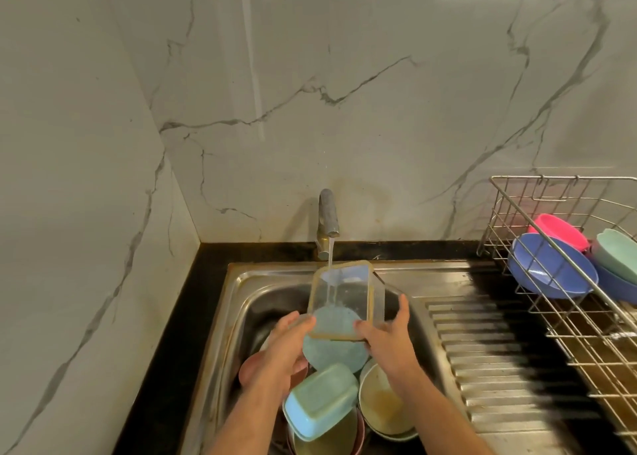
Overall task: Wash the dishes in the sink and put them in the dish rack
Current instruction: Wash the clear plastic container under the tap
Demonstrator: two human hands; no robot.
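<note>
A clear rectangular plastic container (348, 292) is held tilted over the steel sink (241, 303), its open side toward me, under water running from the tap (328, 220). My left hand (286, 344) grips its lower left edge. My right hand (387, 337) grips its lower right corner and side. Below them in the sink lie a light blue plate (331, 354), a pale blue-green rectangular dish (320, 401), a dirty white bowl (382, 410) and a pinkish bowl (250, 368). The wire dish rack (568, 320) stands at the right.
In the rack lean a blue bowl (548, 265), a pink bowl (560, 230) and a mint bowl (617, 254). A ribbed steel drainboard (493, 361) lies between sink and rack. A black counter (179, 334) borders the sink; marble walls rise behind and at left.
</note>
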